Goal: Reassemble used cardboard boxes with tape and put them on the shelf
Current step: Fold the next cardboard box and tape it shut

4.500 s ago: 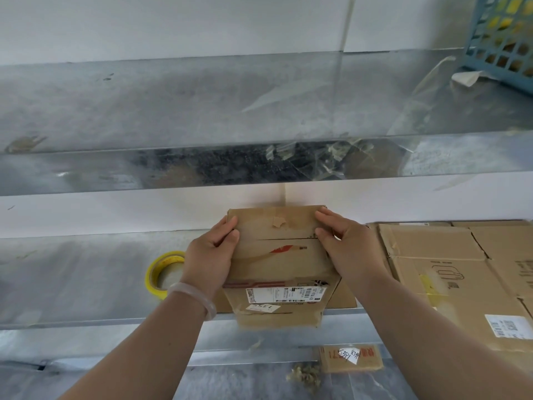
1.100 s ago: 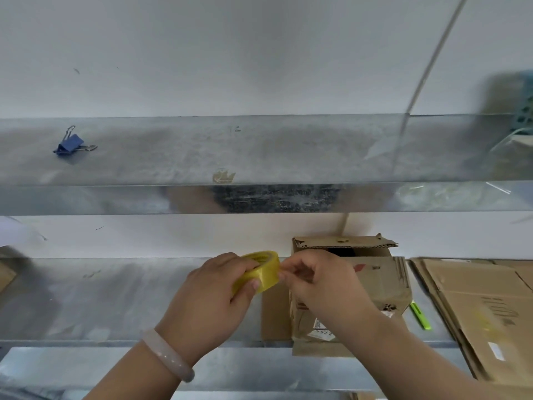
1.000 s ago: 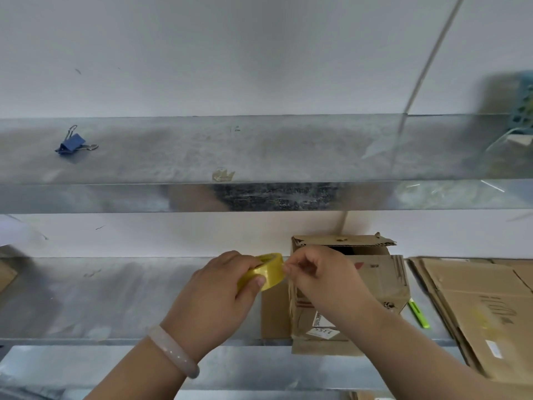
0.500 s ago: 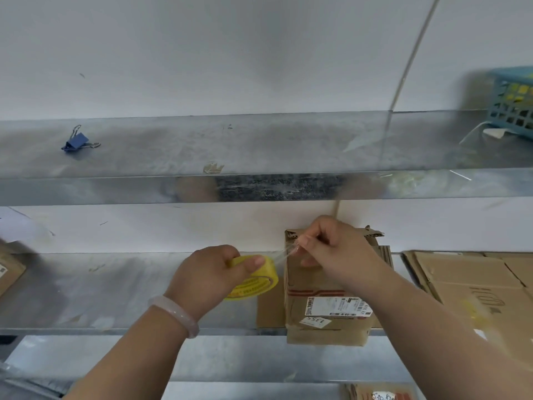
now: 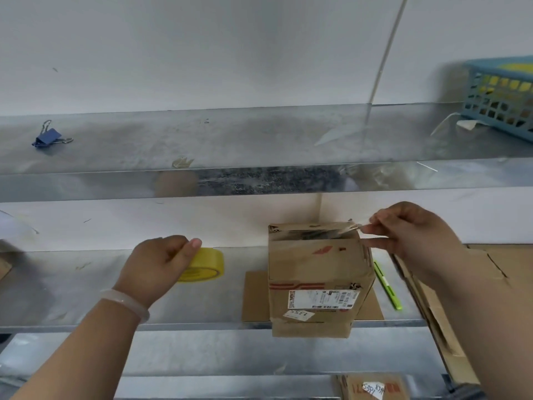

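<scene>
A small used cardboard box (image 5: 317,272) with a white shipping label stands upright at the front edge of the middle metal shelf (image 5: 72,287). My left hand (image 5: 157,268) grips a yellow roll of clear tape (image 5: 206,264) to the left of the box. My right hand (image 5: 409,235) pinches the free end of the tape strip (image 5: 331,230) at the box's top right corner. The clear strip stretches across the top of the box.
Flattened cardboard (image 5: 467,298) is stacked on the shelf at the right. A green pen (image 5: 388,285) lies beside the box. On the upper shelf sit a blue binder clip (image 5: 47,138) and a blue basket (image 5: 501,96). Another labelled box (image 5: 375,386) lies below.
My hands have drawn apart: the right hand pulled the tape end rightward across the box top, and the left hand carried the roll left and down toward the shelf.
</scene>
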